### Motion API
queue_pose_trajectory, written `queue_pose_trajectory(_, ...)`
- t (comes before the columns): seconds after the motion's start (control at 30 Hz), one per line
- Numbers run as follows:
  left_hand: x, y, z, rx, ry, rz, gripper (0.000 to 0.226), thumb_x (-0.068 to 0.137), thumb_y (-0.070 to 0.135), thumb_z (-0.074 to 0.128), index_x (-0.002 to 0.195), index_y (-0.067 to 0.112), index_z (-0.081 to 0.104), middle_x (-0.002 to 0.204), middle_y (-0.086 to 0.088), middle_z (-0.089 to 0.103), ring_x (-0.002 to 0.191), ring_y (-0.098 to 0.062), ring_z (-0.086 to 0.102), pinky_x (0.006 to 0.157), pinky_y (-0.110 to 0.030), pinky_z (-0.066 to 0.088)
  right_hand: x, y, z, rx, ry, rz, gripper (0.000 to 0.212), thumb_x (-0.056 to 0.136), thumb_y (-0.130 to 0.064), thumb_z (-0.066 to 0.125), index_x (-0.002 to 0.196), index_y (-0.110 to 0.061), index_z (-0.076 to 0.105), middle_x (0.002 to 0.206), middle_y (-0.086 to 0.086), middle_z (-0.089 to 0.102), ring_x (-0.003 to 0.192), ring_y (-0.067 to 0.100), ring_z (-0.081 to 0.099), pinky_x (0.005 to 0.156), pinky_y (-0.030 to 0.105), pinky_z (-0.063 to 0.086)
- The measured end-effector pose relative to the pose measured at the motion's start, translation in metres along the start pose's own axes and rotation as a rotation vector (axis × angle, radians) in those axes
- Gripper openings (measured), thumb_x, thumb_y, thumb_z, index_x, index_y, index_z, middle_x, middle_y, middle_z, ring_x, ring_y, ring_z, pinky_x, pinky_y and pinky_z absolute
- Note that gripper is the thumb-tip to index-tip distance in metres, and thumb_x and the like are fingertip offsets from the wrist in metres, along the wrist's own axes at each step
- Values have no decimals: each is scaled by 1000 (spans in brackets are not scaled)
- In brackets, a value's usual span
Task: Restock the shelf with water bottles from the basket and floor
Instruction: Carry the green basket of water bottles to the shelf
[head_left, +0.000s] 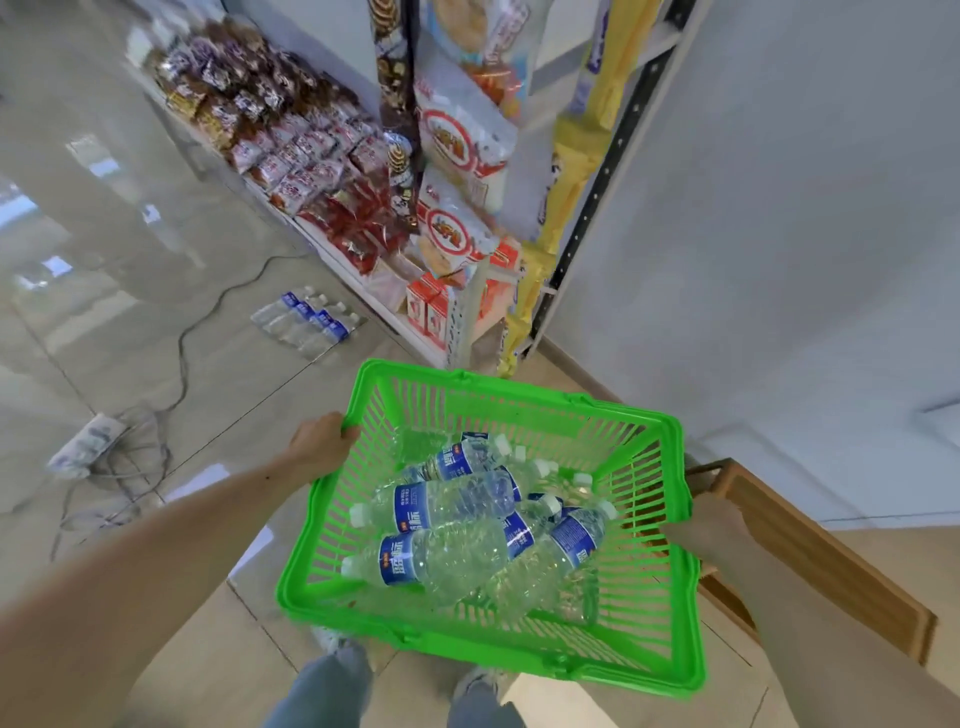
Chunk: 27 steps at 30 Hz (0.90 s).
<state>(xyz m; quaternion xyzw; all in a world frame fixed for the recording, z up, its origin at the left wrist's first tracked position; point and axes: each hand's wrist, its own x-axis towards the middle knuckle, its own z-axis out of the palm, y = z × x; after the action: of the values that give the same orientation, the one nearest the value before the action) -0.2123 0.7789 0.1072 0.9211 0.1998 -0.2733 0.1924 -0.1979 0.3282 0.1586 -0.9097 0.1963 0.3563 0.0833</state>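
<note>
- we've got the green basket held up off the floor, one hand on each side
- left hand is curled over the rim at the far left corner, fingers wrapped round the edge
- right hand grips the right rim, fingers tucked behind the plastic so we only see the back of it
- inside the basket there's a loose pile of water bottles, all lying on their sides, blue labels, white caps, pointing every which way
- more bottles lie in a row on the tiled floor, just in front of the shelf
- shelf is packed with snack bags and red-and-white boxes at the bottom end
- a power strip and tangled cable sit on the floor off to the left
- wooden frame leans by the wall on the right, close to our right hand
</note>
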Motion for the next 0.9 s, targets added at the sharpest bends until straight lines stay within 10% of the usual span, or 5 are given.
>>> queue_pose_trajectory(0.27, 62, -64, -76, 101, -21, 114, 31, 101, 34, 37, 86, 8, 43, 81, -10, 53, 76, -25, 51, 72, -32, 41, -43, -96, 42, 133, -1, 95, 32, 81, -25, 70, 61, -17, 46, 90, 12, 63, 98, 30, 64, 68, 27, 42)
queue_pose_trajectory(0.57, 138, -114, -134, 126, 9, 105, 31, 101, 35, 38, 91, 6, 44, 79, -8, 50, 72, -22, 48, 67, -31, 36, -15, -193, 71, 205, -39, 110, 34, 79, -26, 70, 107, -6, 67, 106, 16, 69, 99, 29, 65, 77, 30, 48)
queue_pose_trajectory(0.9, 247, -174, -184, 133, -63, 200, 28, 100, 34, 39, 88, 9, 39, 71, -2, 44, 61, -16, 42, 62, -29, 33, 0, -311, 111, 229, 2, 198, 23, 83, -25, 69, 95, -6, 63, 83, 13, 59, 78, 28, 60, 56, 30, 38)
